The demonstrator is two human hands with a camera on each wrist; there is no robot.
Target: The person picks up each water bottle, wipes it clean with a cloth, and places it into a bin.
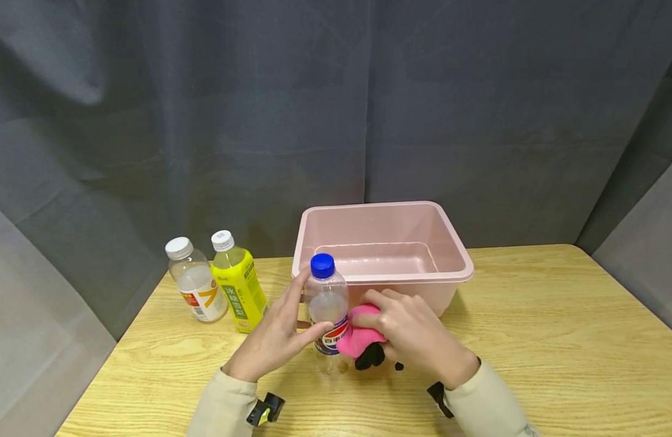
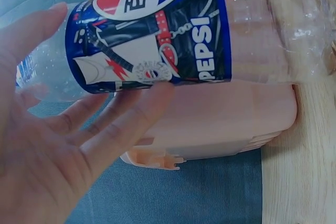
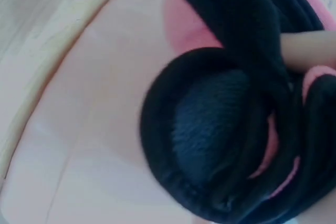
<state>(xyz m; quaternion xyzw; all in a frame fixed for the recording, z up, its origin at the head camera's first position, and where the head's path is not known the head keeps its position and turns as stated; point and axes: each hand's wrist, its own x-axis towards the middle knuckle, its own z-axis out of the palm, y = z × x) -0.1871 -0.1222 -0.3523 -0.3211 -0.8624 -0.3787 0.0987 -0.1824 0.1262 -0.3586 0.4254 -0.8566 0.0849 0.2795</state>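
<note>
A clear plastic Pepsi bottle (image 1: pixel 327 303) with a blue cap stands upright in front of the pink basin. My left hand (image 1: pixel 278 337) holds it from the left, thumb on the near side and fingers behind; the left wrist view shows its Pepsi label (image 2: pixel 152 35) close up. My right hand (image 1: pixel 409 325) grips a bunched pink and black cloth (image 1: pixel 363 334) against the bottle's right side. Black folds of the cloth (image 3: pixel 210 124) fill much of the right wrist view. Whether the bottle's base touches the table cannot be told.
The pink basin (image 1: pixel 387 278) stands at the back middle of the wooden table (image 1: pixel 549 328). To the left are a yellow-labelled bottle (image 1: pixel 240 288) and a clear bottle with a white cap (image 1: pixel 199 285). A dark curtain (image 1: pixel 259 121) hangs behind the table.
</note>
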